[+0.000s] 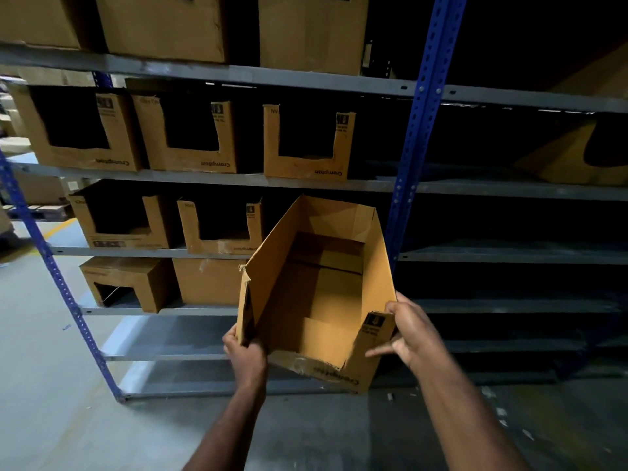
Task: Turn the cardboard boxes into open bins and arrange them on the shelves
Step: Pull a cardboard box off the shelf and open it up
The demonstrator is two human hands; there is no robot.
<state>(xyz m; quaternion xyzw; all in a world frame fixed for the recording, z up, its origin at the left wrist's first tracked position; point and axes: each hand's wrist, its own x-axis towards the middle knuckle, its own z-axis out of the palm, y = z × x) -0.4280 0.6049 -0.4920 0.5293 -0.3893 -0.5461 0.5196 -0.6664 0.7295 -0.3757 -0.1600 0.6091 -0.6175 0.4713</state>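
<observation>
Gripping one bin (326,290), two hands (246,355) (413,334)

Matt brown cardboard bin (316,294) — painted metal shelves (238,74).

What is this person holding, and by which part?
A cut-open cardboard bin, held at its near end: the left hand grips the left front corner, the right hand the top of the right front corner.

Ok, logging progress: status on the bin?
Left hand grips cut box at near-left corner; right hand holds right wall. Box held tilted, off the shelves. Nothing seen blocking.
</observation>
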